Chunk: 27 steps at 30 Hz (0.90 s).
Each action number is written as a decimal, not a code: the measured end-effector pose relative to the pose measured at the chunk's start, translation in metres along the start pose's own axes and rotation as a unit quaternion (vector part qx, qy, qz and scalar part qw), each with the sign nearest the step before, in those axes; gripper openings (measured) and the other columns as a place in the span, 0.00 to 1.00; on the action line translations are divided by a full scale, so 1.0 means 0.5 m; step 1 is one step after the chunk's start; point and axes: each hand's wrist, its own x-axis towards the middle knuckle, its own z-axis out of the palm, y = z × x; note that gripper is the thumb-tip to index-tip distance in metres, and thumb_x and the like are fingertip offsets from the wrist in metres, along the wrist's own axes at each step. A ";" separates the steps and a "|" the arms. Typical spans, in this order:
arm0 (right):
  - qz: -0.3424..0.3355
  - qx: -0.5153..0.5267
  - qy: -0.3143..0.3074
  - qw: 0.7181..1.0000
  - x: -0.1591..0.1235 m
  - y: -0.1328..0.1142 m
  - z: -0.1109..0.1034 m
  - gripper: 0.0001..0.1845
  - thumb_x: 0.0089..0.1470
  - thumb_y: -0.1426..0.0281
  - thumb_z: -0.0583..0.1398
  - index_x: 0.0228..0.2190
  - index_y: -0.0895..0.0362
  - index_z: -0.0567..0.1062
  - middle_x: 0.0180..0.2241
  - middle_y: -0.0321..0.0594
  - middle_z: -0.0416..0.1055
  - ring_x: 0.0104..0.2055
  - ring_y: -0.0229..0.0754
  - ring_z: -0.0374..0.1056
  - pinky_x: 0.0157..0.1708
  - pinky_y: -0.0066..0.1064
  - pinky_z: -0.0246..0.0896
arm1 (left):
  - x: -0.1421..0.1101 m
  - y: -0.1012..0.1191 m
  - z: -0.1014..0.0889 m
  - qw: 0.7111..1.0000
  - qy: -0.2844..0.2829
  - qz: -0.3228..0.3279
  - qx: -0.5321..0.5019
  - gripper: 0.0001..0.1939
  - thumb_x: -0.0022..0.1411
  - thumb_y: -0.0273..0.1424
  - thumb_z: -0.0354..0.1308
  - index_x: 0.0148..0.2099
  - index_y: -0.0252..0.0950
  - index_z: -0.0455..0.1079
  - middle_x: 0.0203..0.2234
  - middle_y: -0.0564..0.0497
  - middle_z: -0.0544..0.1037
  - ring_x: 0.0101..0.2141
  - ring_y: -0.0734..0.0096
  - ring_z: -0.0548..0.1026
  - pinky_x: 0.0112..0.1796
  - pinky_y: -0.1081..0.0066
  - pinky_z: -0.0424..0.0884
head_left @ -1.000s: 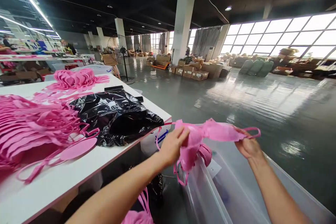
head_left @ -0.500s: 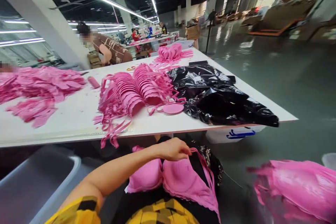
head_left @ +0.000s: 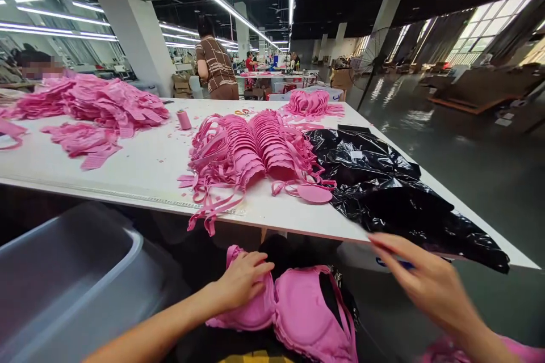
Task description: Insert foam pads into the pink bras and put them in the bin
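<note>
A pink bra (head_left: 302,306) lies across my lap, cups up and side by side, with a strap at its right. My left hand (head_left: 244,283) holds its left cup, fingers curled over the fabric. At the table's front edge, by a black plastic bag (head_left: 383,198), is my right hand (head_left: 419,272). Its fingers are pressed together and blurred at the tips; whatever may be between them cannot be made out. On the table behind, a stack of nested pink bras (head_left: 251,150) stands with straps hanging over the edge, and a pink oval pad (head_left: 314,193) lies beside it.
The white table (head_left: 145,167) runs across in front. It carries a heap of pink pieces (head_left: 96,102), a pink thread spool (head_left: 184,120) and another pink stack (head_left: 310,102). A grey plastic bin (head_left: 128,261) stands at my left. A person in brown (head_left: 216,68) stands behind the table.
The view has swung left from the clear bin to the table. The pink bundle left my right hand at the bin. My left hand moved from the lap bra's strap to its left cup.
</note>
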 end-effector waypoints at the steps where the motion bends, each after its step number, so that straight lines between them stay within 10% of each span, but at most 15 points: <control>1: -0.072 -0.068 -0.032 0.995 0.045 -0.017 0.040 0.16 0.50 0.68 0.58 0.43 0.50 0.76 0.44 0.41 0.73 0.46 0.52 0.69 0.51 0.46 0.62 | -0.007 -0.004 -0.001 0.999 0.022 -0.002 -0.025 0.23 0.57 0.28 0.56 0.56 0.42 0.65 0.56 0.44 0.65 0.55 0.53 0.63 0.54 0.55 0.58; 6: -0.183 -0.175 -0.054 0.966 0.217 -0.028 0.186 0.23 0.49 0.76 0.53 0.48 0.54 0.72 0.49 0.46 0.70 0.50 0.56 0.65 0.50 0.49 0.61 | -0.043 -0.006 -0.013 0.987 0.093 -0.014 -0.132 0.18 0.59 0.30 0.53 0.53 0.40 0.67 0.55 0.44 0.66 0.55 0.56 0.63 0.55 0.57 0.60; 11: -0.246 -0.181 -0.031 0.952 0.207 -0.022 0.187 0.22 0.54 0.77 0.51 0.47 0.50 0.73 0.46 0.42 0.72 0.49 0.50 0.67 0.51 0.46 0.61 | -0.025 0.041 -0.048 0.932 0.136 -0.072 -0.327 0.11 0.59 0.31 0.53 0.43 0.37 0.73 0.42 0.44 0.75 0.44 0.62 0.72 0.47 0.62 0.68; 18: -0.398 -0.094 -0.116 0.905 0.024 -0.077 0.187 0.27 0.54 0.79 0.53 0.56 0.53 0.63 0.54 0.46 0.65 0.60 0.55 0.53 0.52 0.50 0.61 | 0.050 0.086 -0.068 0.623 -0.015 -0.105 -0.775 0.27 0.48 0.44 0.63 0.44 0.29 0.71 0.33 0.43 0.74 0.30 0.70 0.73 0.32 0.67 0.70; 21: -0.358 -0.030 -0.128 0.924 -0.038 -0.083 0.198 0.30 0.53 0.82 0.52 0.56 0.51 0.63 0.56 0.44 0.63 0.58 0.53 0.56 0.51 0.47 0.63 | 0.052 0.089 -0.051 0.634 -0.009 -0.130 -0.762 0.24 0.41 0.39 0.68 0.39 0.28 0.74 0.26 0.50 0.73 0.24 0.77 0.69 0.27 0.75 0.65; 27: -0.063 0.090 -0.157 0.982 -0.083 -0.081 0.175 0.26 0.52 0.71 0.60 0.54 0.47 0.65 0.51 0.44 0.68 0.48 0.49 0.69 0.44 0.40 0.70 | 0.024 0.079 -0.051 0.697 -0.018 -0.183 -0.693 0.19 0.40 0.33 0.65 0.36 0.28 0.75 0.24 0.52 0.73 0.24 0.77 0.66 0.26 0.77 0.58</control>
